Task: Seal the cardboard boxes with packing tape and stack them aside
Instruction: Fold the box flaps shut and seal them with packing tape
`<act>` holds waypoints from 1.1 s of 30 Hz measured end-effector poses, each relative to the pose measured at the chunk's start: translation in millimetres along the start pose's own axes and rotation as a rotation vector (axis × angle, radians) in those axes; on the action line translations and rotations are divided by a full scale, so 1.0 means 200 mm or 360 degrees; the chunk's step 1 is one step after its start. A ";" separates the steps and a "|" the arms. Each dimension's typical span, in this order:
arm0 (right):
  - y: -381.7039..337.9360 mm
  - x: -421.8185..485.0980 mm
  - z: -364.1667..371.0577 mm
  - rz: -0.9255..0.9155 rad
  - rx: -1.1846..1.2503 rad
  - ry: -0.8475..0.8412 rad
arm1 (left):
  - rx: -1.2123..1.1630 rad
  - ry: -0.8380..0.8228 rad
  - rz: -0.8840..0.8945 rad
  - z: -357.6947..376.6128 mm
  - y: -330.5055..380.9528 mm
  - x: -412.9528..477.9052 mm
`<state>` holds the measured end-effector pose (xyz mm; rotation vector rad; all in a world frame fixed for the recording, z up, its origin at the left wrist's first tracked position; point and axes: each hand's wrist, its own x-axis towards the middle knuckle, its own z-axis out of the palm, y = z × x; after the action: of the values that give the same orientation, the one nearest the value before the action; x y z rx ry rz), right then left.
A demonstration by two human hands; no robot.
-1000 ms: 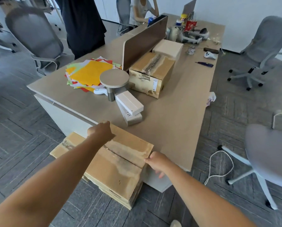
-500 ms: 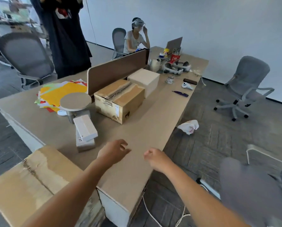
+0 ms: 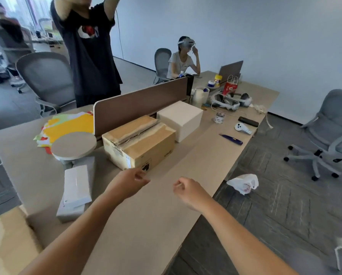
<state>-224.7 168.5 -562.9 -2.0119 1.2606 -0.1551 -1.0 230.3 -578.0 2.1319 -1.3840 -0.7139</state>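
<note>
A brown cardboard box (image 3: pixel 140 141) with its top flaps unsealed stands mid-table, next to the brown divider. Behind it sits a plain white box (image 3: pixel 181 120). A roll of tape (image 3: pixel 219 118) lies further back on the table. My left hand (image 3: pixel 127 183) hovers just in front of the brown box, fingers loosely curled and empty. My right hand (image 3: pixel 190 190) hangs above the table's near right side, fingers curled with nothing in them. A taped cardboard box (image 3: pixel 5 243) sits low at the bottom left, off the table.
Two white flat boxes (image 3: pixel 75 187) and a round stand (image 3: pixel 73 144) lie left of my hands. Coloured paper (image 3: pixel 67 126), a blue cutter (image 3: pixel 231 139), a controller (image 3: pixel 242 128) and headsets (image 3: pixel 228 100) are on the table (image 3: pixel 146 225). A person stands behind; another sits. Chairs stand around.
My hands have left the taped box at the lower left and come up over the table toward the brown box. My view has lifted and turned right.
</note>
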 end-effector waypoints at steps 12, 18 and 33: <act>-0.22 0.96 -0.50 -0.0722 0.0109 0.0316 | -0.0365 0.0726 -0.0164 -0.28 0.16 0.71; -0.24 1.61 -0.49 -0.0943 0.0221 0.0427 | -0.0653 0.1378 -0.0222 -0.21 0.04 1.06; 0.01 2.67 -0.26 -0.0553 -0.0108 -0.0611 | -0.0831 0.1216 -0.1339 0.08 -0.23 1.40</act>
<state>22.5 -296.2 -671.1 -2.1761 0.6824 0.1084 116.4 -13.0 -664.3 2.1243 0.1204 -0.3788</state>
